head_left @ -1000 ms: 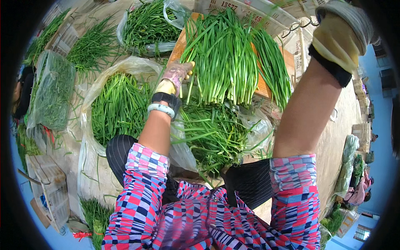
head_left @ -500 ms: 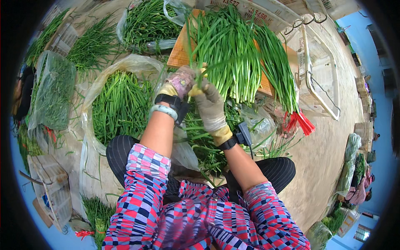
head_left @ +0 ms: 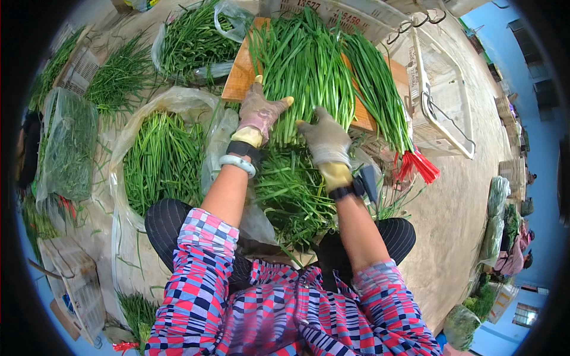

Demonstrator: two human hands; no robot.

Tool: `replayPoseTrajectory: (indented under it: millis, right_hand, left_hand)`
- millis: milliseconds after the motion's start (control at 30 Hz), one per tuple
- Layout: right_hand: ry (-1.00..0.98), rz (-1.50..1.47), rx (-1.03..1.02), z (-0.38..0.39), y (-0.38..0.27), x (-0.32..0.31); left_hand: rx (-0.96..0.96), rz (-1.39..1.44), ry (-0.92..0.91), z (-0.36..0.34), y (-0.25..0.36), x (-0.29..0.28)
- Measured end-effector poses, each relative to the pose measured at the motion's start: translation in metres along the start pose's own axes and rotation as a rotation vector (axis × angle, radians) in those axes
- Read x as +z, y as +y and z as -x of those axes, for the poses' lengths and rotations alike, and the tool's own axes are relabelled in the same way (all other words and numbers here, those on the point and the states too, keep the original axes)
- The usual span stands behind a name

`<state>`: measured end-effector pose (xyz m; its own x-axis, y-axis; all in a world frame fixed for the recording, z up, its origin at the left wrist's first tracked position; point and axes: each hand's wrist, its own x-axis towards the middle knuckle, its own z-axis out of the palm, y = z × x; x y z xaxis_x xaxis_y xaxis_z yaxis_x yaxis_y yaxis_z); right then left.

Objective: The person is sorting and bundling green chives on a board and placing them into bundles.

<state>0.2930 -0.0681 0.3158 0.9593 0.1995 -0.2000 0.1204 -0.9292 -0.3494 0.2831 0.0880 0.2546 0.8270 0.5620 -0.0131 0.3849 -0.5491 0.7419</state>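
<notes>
A heap of long green garlic chives lies on an orange-brown wooden board, pale stem ends toward me. At the heap's left edge is my gloved left hand, thumb and fingers spread, holding nothing. My gloved right hand is at the near stem ends, thumb stretched left and the other fingers partly hidden, with no stalk visible in it. Another bunch of chives lies along the board's right side. Red ties hang beside its stem ends. Loose greens fill the space below my hands.
On my left, an open clear plastic bag holds more chives; another filled bag is behind it. A white plastic crate stands to the right of the board. Another crate sits at the lower left.
My hands have come apart, and the few stalks held up between them are no longer in them. Both hands now spread at the near end of the heap. The view has shifted slightly.
</notes>
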Motion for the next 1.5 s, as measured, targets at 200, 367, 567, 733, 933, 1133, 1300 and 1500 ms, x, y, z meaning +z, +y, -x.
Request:
replayPoseTrajectory:
  millis: [200,367,567,733,933,1133,1300,1500]
  right_hand:
    - [-0.033,-0.881,-0.033,-0.002,0.012,0.027]
    - [-0.023,-1.143,-0.33,0.025,0.029,0.063]
    - [-0.454,-0.313,-0.854,0.079,0.089,0.033]
    - [-0.483,0.722,-0.147,0.089,0.107,0.063]
    - [-1.222,0.714,-1.045,0.107,0.107,0.047]
    - [-0.562,-0.115,-0.584,0.08,0.096,-0.039]
    - [-0.363,-1.072,-0.005,0.076,0.134,-0.033]
    - [-0.292,-1.298,-0.118,0.067,0.112,-0.045]
  left_hand:
    - [-0.042,-0.155,-0.062,-0.002,0.011,0.016]
    - [-0.007,-0.411,-0.158,-0.008,0.015,0.033]
    - [-0.07,-0.242,-0.313,-0.026,0.009,0.013]
    - [0.048,0.198,-0.226,-0.059,-0.058,0.006]
    - [-0.097,0.176,-0.257,-0.05,-0.027,0.017]
    - [-0.155,0.166,-0.293,-0.049,-0.037,0.004]
    - [-0.106,0.129,-0.275,-0.036,-0.013,-0.003]
    - [-0.094,-0.075,-0.051,0.038,0.064,-0.041]
